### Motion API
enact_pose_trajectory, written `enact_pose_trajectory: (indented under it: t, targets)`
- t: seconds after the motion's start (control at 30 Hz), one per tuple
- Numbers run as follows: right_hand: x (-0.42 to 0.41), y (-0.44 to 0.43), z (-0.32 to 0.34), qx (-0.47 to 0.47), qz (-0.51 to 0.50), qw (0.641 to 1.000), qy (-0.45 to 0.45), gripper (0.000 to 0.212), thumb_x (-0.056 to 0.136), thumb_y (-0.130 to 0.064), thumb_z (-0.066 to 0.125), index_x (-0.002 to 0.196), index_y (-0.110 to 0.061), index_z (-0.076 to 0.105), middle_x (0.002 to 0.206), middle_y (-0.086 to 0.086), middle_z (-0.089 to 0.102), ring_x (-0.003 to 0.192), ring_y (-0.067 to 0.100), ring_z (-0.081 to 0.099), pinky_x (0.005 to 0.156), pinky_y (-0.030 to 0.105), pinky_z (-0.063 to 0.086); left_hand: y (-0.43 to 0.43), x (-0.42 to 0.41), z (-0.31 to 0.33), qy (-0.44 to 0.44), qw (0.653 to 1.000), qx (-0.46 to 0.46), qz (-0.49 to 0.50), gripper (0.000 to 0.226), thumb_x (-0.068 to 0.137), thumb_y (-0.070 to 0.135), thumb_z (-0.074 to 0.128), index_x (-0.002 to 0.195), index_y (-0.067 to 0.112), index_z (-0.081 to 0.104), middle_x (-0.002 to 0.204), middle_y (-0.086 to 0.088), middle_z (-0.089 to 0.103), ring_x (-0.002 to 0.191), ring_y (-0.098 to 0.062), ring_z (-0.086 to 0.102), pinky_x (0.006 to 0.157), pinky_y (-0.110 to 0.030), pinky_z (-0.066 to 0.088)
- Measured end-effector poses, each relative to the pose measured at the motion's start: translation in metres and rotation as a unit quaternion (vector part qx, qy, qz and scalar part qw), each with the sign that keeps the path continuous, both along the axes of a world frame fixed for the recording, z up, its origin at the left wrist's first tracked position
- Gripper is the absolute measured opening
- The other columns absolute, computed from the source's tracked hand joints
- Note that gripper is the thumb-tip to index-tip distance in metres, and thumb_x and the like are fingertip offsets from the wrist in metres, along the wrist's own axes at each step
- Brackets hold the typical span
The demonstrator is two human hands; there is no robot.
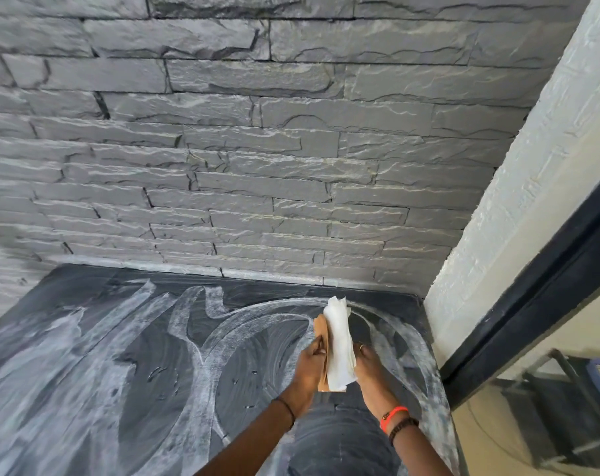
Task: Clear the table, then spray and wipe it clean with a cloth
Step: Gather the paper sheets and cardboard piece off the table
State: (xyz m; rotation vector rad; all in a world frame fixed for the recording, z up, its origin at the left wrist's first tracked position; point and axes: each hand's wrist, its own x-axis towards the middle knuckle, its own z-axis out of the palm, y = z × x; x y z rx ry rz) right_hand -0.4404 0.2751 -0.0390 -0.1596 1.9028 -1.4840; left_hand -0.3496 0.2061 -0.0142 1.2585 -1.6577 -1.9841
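Cloth (340,338) gripped by curled left hand (310,367) and right hand (369,367), up off streaky surface (85,372), right side; likely folding to a clean side.

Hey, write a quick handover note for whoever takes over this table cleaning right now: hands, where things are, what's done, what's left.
Left hand: grips the white cloth with a brown sheet behind it, held above the table.
Right hand: against the cloth's right side; its grip is hidden.
Table: white streaks smeared across much of the dark top, so spraying and some wiping look done. Spray bottle not in view.
Left: wipe off the remaining streaks, probably once the cloth is refolded.
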Motion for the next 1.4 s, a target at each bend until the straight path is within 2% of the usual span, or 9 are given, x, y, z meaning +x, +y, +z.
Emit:
enact_pose_trajectory:
  t: [0.17,0.37,0.57,0.67,0.87,1.03,1.2,1.3,1.4]
  targets:
    - [0.044,-0.025,0.01,-0.028,0.051,0.998,0.002,0.021,0.093,-0.003,0.049,0.078,-0.007,0.062,0.077,0.007,0.064,0.071,0.018,0.056,0.066,0.028,0.044,-0.015,0.047,0.017,0.001,0.998,-0.016,0.058,0.039,0.094,-0.012,0.032,0.112,0.007,0.06,0.1,-0.007,0.059,0.087,-0.024,0.056,0.068,-0.02,0.039]
    - [0.107,-0.045,0.026,-0.042,0.078,0.996,0.031,0.03,0.092,-0.001,0.054,0.068,-0.018,0.063,0.052,-0.013,0.066,0.054,0.0,0.057,0.051,0.015,0.044,-0.024,0.118,0.032,0.01,0.995,-0.022,0.094,0.035,0.091,-0.013,0.032,0.095,0.009,0.059,0.086,-0.006,0.059,0.075,-0.017,0.052,0.067,-0.023,0.042]
    - [0.196,-0.055,0.046,-0.062,0.138,0.988,0.038,0.035,0.092,-0.001,0.052,0.062,-0.016,0.062,0.052,-0.01,0.067,0.054,-0.001,0.058,0.053,0.016,0.045,-0.024,0.213,0.05,0.052,0.986,-0.01,0.157,0.04,0.092,-0.016,0.03,0.111,0.005,0.057,0.094,-0.007,0.057,0.063,-0.006,0.056,0.057,-0.012,0.04]
    - [0.248,-0.061,0.053,-0.068,0.18,0.981,0.039,0.033,0.092,-0.004,0.053,0.063,-0.015,0.063,0.054,-0.009,0.067,0.054,0.002,0.057,0.053,0.017,0.044,-0.022,0.266,0.056,0.053,0.98,-0.024,0.188,0.036,0.092,-0.016,0.031,0.107,0.004,0.057,0.077,-0.002,0.055,0.048,0.004,0.051,0.049,-0.007,0.039]
    - [0.357,-0.073,0.057,-0.074,0.25,0.965,0.032,0.023,0.092,-0.006,0.053,0.075,-0.013,0.066,0.073,0.003,0.068,0.069,0.016,0.058,0.064,0.029,0.044,-0.012,0.381,0.063,0.052,0.964,-0.028,0.259,0.035,0.093,-0.012,0.032,0.118,-0.011,0.056,0.092,-0.014,0.051,0.081,-0.021,0.044,0.071,-0.028,0.037]
    - [0.471,-0.085,0.057,-0.077,0.342,0.936,0.041,0.024,0.094,-0.009,0.051,0.076,-0.015,0.066,0.073,0.002,0.066,0.068,0.013,0.056,0.062,0.027,0.043,-0.005,0.492,0.059,0.044,0.933,-0.056,0.353,0.036,0.091,-0.012,0.034,0.089,0.014,0.059,0.093,-0.01,0.058,0.085,-0.021,0.051,0.074,-0.029,0.043]
    - [0.557,-0.093,0.052,-0.057,0.419,0.906,0.022,0.028,0.095,-0.013,0.051,0.07,-0.013,0.062,0.069,0.007,0.061,0.066,0.018,0.053,0.062,0.029,0.04,0.002,0.58,0.04,0.032,0.907,-0.076,0.413,0.049,0.089,-0.014,0.033,0.13,0.002,0.054,0.122,-0.017,0.063,0.107,-0.032,0.059,0.1,-0.047,0.045]
    - [0.604,-0.093,0.045,-0.034,0.471,0.88,0.049,0.034,0.097,-0.019,0.049,0.066,-0.012,0.061,0.064,0.004,0.06,0.064,0.019,0.054,0.061,0.029,0.039,0.011,0.626,0.026,0.037,0.884,-0.064,0.461,0.049,0.091,-0.013,0.033,0.133,0.003,0.052,0.121,-0.018,0.063,0.11,-0.037,0.059,0.101,-0.054,0.044]
    - [0.642,-0.094,0.04,-0.022,0.551,0.832,0.062,0.037,0.099,-0.021,0.046,0.085,0.007,0.064,0.073,0.02,0.062,0.073,0.021,0.053,0.067,0.032,0.036,0.017,0.662,0.012,0.075,0.858,-0.027,0.507,0.053,0.087,-0.018,0.03,0.133,0.001,0.05,0.113,-0.027,0.061,0.1,-0.05,0.058,0.096,-0.069,0.04]
